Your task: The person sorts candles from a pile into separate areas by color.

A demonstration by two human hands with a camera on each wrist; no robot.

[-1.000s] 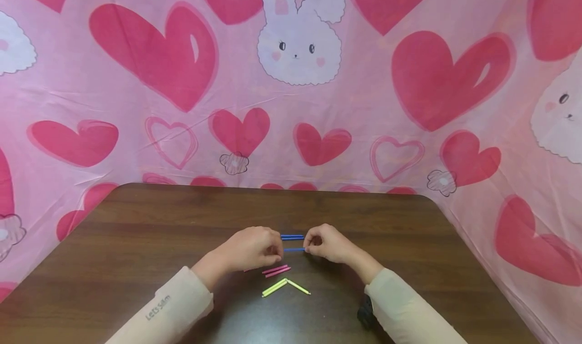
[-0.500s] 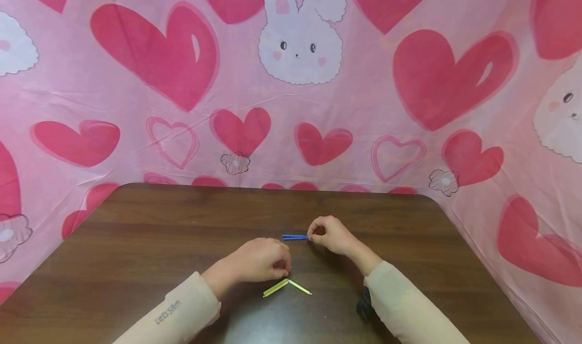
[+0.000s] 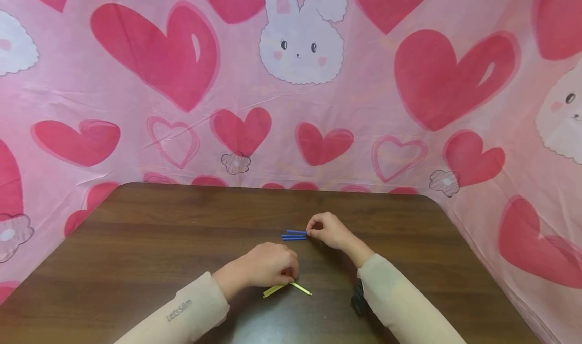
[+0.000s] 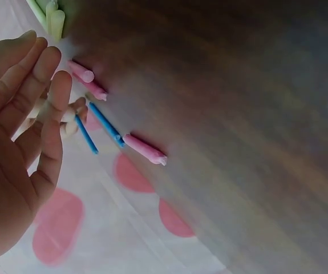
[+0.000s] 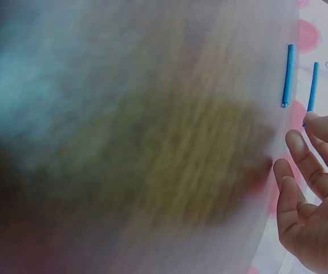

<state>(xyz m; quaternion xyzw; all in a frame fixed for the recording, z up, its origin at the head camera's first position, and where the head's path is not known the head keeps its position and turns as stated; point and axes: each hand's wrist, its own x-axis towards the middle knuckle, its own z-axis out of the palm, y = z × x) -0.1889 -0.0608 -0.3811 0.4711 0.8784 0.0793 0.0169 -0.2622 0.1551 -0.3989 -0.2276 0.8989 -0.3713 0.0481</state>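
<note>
My right hand [image 3: 331, 230] pinches one end of a thin blue stick [image 3: 296, 231], like a small candle, between thumb and forefinger. In the right wrist view this stick [image 5: 313, 85] juts from the fingertips, beside the other blue sticks [image 5: 288, 77] on the table. Over the yellow sticks [image 3: 275, 290] hovers my left hand [image 3: 269, 264], partly covering them. Its fingers [image 4: 29, 94] are loosely bent in the left wrist view, and nothing shows between them. Three pink sticks [image 4: 144, 149] lie on the table there; the left hand hides them from the head view.
A brown wooden table [image 3: 182, 207] carries all the sticks. Behind it hangs a pink cloth [image 3: 318, 101] printed with hearts and rabbits. A dark object [image 3: 358, 298] shows by the right sleeve [image 3: 395, 288].
My right hand has moved the pinched blue stick away from me, past the other blue ones. The left hand has come nearer and to the right, from the pink sticks to the yellow ones.
</note>
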